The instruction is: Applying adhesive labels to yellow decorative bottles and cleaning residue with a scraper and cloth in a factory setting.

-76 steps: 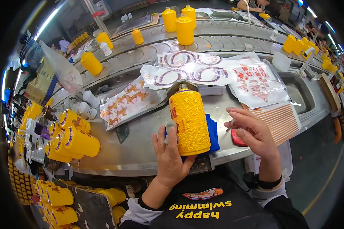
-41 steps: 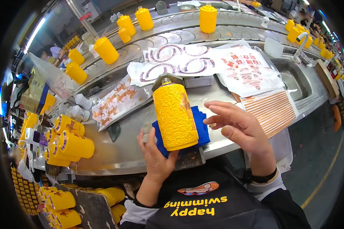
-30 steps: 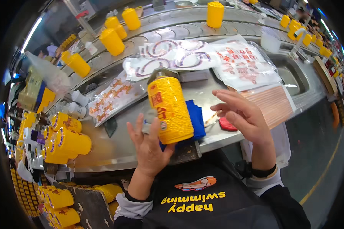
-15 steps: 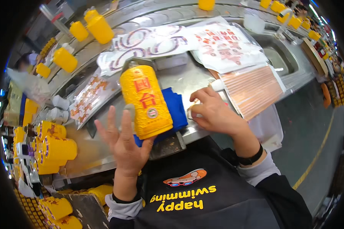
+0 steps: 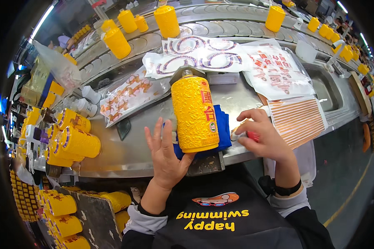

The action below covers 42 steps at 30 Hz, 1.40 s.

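Note:
A yellow embossed bottle (image 5: 191,114) with red characters and a small round emblem lies neck-away, its neck at a grey metal rest (image 5: 189,71). Beneath its lower part is a folded blue cloth (image 5: 224,128). My left hand (image 5: 168,159) is open at the bottle's lower left, fingers spread and the thumb under its base. To the right of the bottle, my right hand (image 5: 266,135) is closed, thumb and fingers curled together. A small red and white thing (image 5: 252,136) shows partly in its grip; its kind is hidden.
Sticker sheets (image 5: 274,68) lie on the steel worktable (image 5: 124,159), one striped copper sheet (image 5: 299,120) at the right. Several yellow bottles (image 5: 81,141) stand at the left. Behind runs a curved conveyor (image 5: 212,31) with more bottles. A sink (image 5: 326,85) is at the right.
The bottle has turned about its length, so the red characters now face its right side. The whole view has shifted, and the red thing shows more in my right hand.

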### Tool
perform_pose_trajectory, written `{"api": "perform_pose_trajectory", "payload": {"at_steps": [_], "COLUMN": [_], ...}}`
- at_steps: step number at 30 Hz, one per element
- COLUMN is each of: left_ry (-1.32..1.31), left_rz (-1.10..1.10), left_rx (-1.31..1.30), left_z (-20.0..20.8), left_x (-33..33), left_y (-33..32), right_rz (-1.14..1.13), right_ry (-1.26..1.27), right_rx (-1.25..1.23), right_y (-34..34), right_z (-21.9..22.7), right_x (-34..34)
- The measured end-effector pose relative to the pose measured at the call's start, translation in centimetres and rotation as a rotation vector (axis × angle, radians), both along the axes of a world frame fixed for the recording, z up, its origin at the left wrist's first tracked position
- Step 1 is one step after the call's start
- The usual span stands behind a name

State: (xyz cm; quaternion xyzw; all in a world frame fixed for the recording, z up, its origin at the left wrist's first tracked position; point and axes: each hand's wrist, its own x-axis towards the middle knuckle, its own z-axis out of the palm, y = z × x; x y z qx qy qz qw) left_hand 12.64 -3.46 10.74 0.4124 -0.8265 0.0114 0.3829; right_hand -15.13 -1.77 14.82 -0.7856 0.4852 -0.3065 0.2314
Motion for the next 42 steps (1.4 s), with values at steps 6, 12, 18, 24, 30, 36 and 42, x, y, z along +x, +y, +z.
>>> {"api": "perform_pose_trajectory", "payload": {"at_steps": [6, 12, 18, 24, 30, 36, 42], "left_ry": [0.068, 0.167, 0.314, 0.138, 0.15, 0.141, 0.154], "left_rz": [-0.009, -0.033, -0.065, -0.137, -0.109, -0.101, -0.11], "left_rx": [0.045, 0.185, 0.087, -0.057, -0.013, 0.002, 0.022], "left_z": [0.0, 0.4, 3.6, 5.6, 4.8, 4.0, 4.5], "left_x": [-0.3, 0.1, -1.3, -4.6, -4.6, -4.5, -4.4], "left_y": [0.2, 1.0, 2.0, 1.9, 1.7, 1.8, 1.9], "right_rz": [-0.054, -0.025, -0.028, -0.039, -0.143, -0.183, -0.097], "right_ry": [0.295, -0.047, -0.846, -1.032, 0.218, 0.371, -0.136], "right_rx": [-0.087, 0.019, 0.526, 0.588, -0.109, -0.163, 0.081], "right_y": [0.5, 0.4, 0.5, 0.8, 1.5, 1.0, 0.6], "right_z": [-3.0, -1.9, 0.1, 1.0, -1.3, -4.6, -2.0], "right_x": [1.2, 0.0, 0.2, 0.5, 0.2, 0.9, 0.0]}}
